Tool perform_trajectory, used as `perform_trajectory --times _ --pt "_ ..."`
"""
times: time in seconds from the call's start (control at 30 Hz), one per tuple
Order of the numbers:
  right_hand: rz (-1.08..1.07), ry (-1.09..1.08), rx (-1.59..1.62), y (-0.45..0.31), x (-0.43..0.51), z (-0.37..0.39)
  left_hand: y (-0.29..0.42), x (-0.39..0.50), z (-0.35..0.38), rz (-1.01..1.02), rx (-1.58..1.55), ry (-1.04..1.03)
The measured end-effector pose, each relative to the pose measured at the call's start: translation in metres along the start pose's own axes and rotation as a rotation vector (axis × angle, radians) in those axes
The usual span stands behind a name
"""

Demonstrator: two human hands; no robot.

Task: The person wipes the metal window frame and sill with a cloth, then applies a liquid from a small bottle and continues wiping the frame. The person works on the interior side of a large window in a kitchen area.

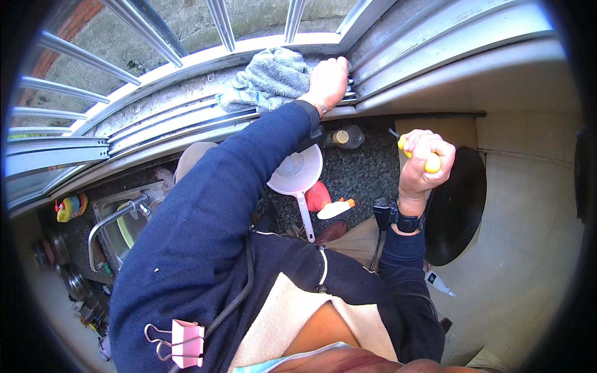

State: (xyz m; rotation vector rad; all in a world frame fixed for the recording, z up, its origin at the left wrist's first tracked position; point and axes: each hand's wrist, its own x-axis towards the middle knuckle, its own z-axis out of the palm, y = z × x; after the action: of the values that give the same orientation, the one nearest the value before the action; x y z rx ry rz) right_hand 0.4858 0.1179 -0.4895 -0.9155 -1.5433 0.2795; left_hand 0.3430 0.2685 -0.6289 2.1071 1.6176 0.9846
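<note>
My left hand (329, 80) is curled down at the corner of the window sill, beside a crumpled grey towel (280, 74). Its fingertips are hidden, so I cannot tell whether it grips anything. Sliding-window tracks (186, 114) run along the sill under the towel. My right hand (426, 161) is closed around the yellow handle of a tool that looks like a screwdriver (433, 163). The tool's thin metal shaft points up and left, away from the fist. Both hands are apart, the right one raised in front of a large dark round pan or lid (459, 210).
On the dark speckled counter (359, 172) are a white long-handled basin (303, 175), a red spray bottle (319, 195) and a clear capped bottle (350, 136). A sink faucet (105, 224) and yellow bottle (71, 208) stand left. Metal bars (221, 23) cross the window. A white bottle (438, 283) lies right.
</note>
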Motion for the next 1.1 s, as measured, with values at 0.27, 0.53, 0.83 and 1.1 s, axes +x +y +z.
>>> perform_trajectory --times 0.27,0.53,0.83,1.1 --pt "0.009 0.0 -0.019 -0.006 -0.003 -0.003 -0.004 -0.005 -0.01 0.163 -0.181 -0.093" --pt "0.015 -0.009 -0.057 -0.005 -0.005 -0.005 0.009 -0.005 0.003 0.214 0.053 -0.021" --pt "-0.036 -0.006 -0.076 -0.012 -0.007 -0.003 0.009 0.001 0.001 -0.076 -0.044 0.029" --pt "0.039 -0.007 -0.02 -0.015 -0.01 0.002 -0.022 -0.014 -0.056 0.325 0.056 0.02"
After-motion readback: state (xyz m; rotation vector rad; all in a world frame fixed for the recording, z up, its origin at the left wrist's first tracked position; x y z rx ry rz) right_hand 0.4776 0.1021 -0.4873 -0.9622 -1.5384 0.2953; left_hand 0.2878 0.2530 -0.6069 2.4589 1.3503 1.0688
